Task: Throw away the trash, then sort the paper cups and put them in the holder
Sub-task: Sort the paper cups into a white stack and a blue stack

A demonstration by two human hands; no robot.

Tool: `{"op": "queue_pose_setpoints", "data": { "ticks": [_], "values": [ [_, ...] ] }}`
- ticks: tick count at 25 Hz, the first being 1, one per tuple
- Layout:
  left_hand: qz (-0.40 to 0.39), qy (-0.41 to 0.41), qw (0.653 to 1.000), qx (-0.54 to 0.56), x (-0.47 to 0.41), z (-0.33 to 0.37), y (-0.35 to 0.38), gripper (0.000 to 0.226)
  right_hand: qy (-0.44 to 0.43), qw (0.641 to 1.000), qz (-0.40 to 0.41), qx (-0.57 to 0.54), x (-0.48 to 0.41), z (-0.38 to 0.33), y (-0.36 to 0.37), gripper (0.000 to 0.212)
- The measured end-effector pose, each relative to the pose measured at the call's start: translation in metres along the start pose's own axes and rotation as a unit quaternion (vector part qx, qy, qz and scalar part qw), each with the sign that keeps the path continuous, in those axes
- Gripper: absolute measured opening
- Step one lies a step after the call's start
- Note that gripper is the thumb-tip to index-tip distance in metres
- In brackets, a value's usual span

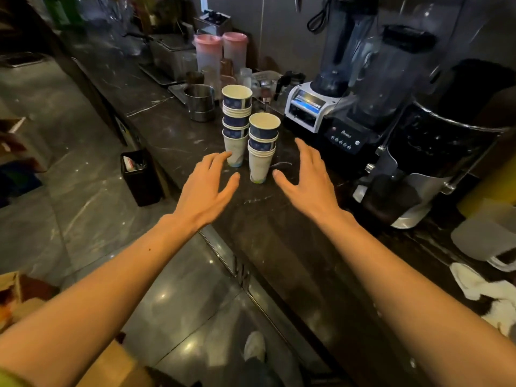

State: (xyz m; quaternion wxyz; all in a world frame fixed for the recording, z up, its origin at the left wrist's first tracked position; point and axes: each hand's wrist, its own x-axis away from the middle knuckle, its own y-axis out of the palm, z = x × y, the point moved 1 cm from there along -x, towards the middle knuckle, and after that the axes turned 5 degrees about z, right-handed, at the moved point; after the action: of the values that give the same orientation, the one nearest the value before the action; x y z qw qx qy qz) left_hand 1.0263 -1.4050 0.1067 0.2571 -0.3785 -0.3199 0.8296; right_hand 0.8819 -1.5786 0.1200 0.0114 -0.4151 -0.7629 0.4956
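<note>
Two stacks of paper cups stand upright on the dark marble counter (279, 247). The taller stack (236, 121) is behind and to the left; the shorter stack (262, 146) is in front and to the right. The cups are white with dark blue bands. My left hand (206, 188) is open, its fingertips close to the base of the taller stack. My right hand (307, 180) is open just right of the shorter stack, thumb near its base. Neither hand holds anything. No cup holder is recognisable in view.
A black bin (141, 177) with trash in it stands on the floor left of the counter. Blenders (321, 107) and a coffee grinder (418, 169) line the right side. A steel pitcher (199, 101) and pink-lidded jugs (208, 54) stand behind the cups. A white cloth (488, 294) lies at the right.
</note>
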Motion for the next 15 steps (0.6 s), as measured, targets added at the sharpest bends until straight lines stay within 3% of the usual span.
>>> {"op": "queue_pose_setpoints", "data": {
  "ticks": [5, 9, 15],
  "values": [
    [-0.045, -0.017, 0.995, 0.089, -0.061, -0.017, 0.048, 0.057, 0.045, 0.994, -0.032, -0.091, -0.069, 0.034, 0.032, 0.09],
    [-0.034, -0.058, 0.99, 0.124, -0.109, -0.034, 0.076, 0.058, 0.09, 0.982, -0.051, -0.158, -0.113, 0.05, 0.05, 0.095],
    [-0.06, -0.044, 0.985, 0.155, -0.164, -0.068, 0.108, 0.069, 0.134, 0.964, -0.069, -0.218, -0.155, 0.054, 0.08, 0.102]
  ]
}}
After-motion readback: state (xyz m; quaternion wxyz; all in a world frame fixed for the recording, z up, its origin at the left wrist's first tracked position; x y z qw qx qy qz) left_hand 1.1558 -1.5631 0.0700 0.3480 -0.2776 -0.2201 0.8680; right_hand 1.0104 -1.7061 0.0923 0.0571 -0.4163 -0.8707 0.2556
